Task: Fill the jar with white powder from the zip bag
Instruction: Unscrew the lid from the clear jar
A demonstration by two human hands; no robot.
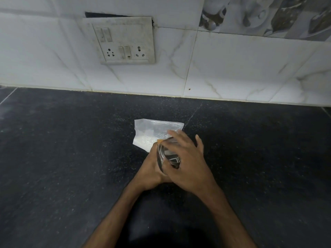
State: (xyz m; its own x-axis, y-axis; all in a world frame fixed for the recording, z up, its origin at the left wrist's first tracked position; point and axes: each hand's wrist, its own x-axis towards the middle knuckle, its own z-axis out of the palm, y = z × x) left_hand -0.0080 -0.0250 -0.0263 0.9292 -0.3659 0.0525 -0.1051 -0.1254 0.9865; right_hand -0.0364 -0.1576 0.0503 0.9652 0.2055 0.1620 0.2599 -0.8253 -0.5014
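The jar (169, 157) is held just in front of the bag (154, 132), touching its near edge. It looks tipped, with its axis running roughly left to right, though the hands hide most of it. It is clear glass with a dark metal rim. The left hand (149, 170) grips it from the left, and the right hand (188, 163) curls over it. The bag lies flat on the black counter (71, 158), with white powder inside. A switchboard (123, 40) is on the wall behind the bag.

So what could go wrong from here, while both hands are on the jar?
1. The jar looks tilted between the left hand and the right hand, so it may slip and knock on the counter.
2. The bag lies flat just behind the hands. A careless move could push it, and I cannot tell if its zip is closed, so powder might spill.
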